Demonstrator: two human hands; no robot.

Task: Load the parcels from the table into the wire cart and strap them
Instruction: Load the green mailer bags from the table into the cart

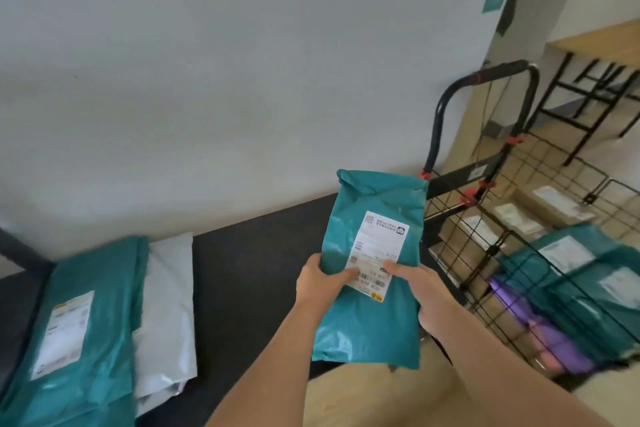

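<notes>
The teal parcel [367, 319] is held up in the air in both hands, above the near edge of the dark table [249, 270] and just left of the wire cart [460, 291]. It stands on end, slightly tilted, with its white label [379, 246] facing the camera. The left hand [320, 284] grips the parcel's left edge, thumb pressed onto the lower part of the label. The right hand [427, 298] grips the right edge, its thumb also lying on the label; the remaining fingers of both hands are hidden behind the bag.

Farther left on the table lies a second teal bag [79, 315] with its own label, and it partly overlaps a grey bag [169, 305] just beside it.

The cart stands on the floor to the right of the table, its black handle [485, 74] rising near the wall [207, 62]. Inside it lie cardboard boxes [464, 253], more teal bags [585, 288] and a purple bag [547, 333]. Behind the cart stands a wooden bench [595, 38] with black legs.
</notes>
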